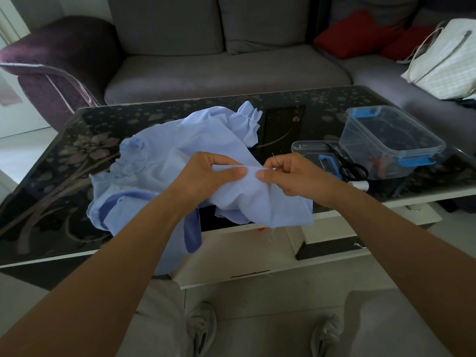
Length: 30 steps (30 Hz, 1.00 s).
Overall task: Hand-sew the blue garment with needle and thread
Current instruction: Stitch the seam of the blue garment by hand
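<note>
A light blue garment (159, 161) lies crumpled on the dark glass table (77, 140), part of it hanging over the near edge. My left hand (206, 176) pinches a raised fold of the cloth between thumb and fingers. Right beside it, my right hand (291, 173) pinches the same fold together with a thin needle (275, 158) that sticks up above my fingers. The two thumbs almost touch. A pale thread (271, 234) dangles below the cloth's lower edge; the rest of it is too fine to make out.
A clear plastic box with blue clips (391, 137) stands at the table's right, its lid (315, 150) and black scissors (351, 168) beside it. A white spool (362, 186) lies near the edge. A grey sofa (226, 70) runs behind the table.
</note>
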Available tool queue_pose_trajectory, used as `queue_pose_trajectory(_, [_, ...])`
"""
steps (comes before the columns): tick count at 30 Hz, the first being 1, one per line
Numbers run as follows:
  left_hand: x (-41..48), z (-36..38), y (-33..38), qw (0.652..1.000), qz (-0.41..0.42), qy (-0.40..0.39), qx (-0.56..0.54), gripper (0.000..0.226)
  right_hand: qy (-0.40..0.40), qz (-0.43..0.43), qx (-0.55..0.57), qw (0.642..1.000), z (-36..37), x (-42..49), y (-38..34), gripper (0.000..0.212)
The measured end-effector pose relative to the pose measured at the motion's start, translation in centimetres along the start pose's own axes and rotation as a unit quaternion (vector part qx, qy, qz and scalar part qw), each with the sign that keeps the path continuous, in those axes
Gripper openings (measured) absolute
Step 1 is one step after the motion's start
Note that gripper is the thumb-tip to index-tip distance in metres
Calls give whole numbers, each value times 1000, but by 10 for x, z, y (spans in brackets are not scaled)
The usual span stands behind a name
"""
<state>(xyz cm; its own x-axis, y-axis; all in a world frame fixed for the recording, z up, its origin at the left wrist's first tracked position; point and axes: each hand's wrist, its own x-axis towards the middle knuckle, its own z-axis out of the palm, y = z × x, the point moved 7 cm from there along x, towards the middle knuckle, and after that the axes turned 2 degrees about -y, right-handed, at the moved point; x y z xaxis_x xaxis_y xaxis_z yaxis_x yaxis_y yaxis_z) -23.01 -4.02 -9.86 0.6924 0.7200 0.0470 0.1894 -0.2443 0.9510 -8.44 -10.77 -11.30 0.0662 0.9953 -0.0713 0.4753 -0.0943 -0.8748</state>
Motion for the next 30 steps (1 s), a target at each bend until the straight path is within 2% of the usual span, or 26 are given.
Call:
queue_pose_trajectory(6, [2, 2, -4, 999, -29, -9, 19, 9, 9, -6, -5, 1000, -2, -1, 0, 14])
queue_pose_trajectory(9, [2, 2, -4, 999, -29, -9, 18, 10, 21, -17, -11, 1000, -4, -3, -2, 5])
queue_pose_trajectory(13, [3, 1, -2, 1000, -23, 3, 10, 15, 59, -8, 32, 998, -12, -3, -1, 22])
queue_pose_trajectory(20, [3, -1, -6, 999, -39, 4, 17, 9, -3, -81, 4, 997, -5, -13, -12, 16])
queue_pose_trajectory(24, [3, 0, -8, 998, -52, 5, 18, 7, 23, -60, -24, 998, -7, -12, -12, 21])
queue_pose_trajectory(27, [3, 0, -6, 999, -51, 6, 13, 7, 29, -28, 13, 999, -7, -9, -8, 25])
queue_pose_trajectory(30, [3, -1, -8, 998, -56, 7, 13, 6, 26, -37, -4, 999, -7, -11, -9, 23])
